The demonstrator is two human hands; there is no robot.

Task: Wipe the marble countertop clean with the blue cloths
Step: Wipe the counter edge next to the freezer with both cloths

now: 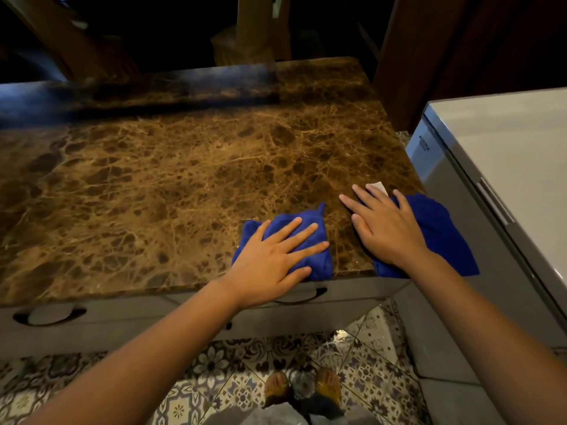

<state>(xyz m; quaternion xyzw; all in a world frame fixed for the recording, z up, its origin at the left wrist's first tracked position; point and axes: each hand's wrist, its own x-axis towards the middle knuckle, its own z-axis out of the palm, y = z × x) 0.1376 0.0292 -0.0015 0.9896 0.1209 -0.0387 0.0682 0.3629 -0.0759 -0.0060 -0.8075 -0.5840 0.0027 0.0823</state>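
Observation:
The brown veined marble countertop [171, 185] fills the middle of the view. Two blue cloths lie on it near the front right corner. My left hand [273, 250] lies flat, fingers spread, pressing on the left blue cloth [306, 216] at the front edge. My right hand [386, 228] presses flat on the right blue cloth [445, 237], which hangs over the counter's right edge. A small white tag [379, 187] shows just beyond my right fingertips.
A white appliance [506, 154] stands close against the counter's right side. Grey drawers with curved handles [49, 314] sit under the front edge. Patterned floor tiles [233, 378] and my feet are below. Dark wooden furniture stands behind the counter.

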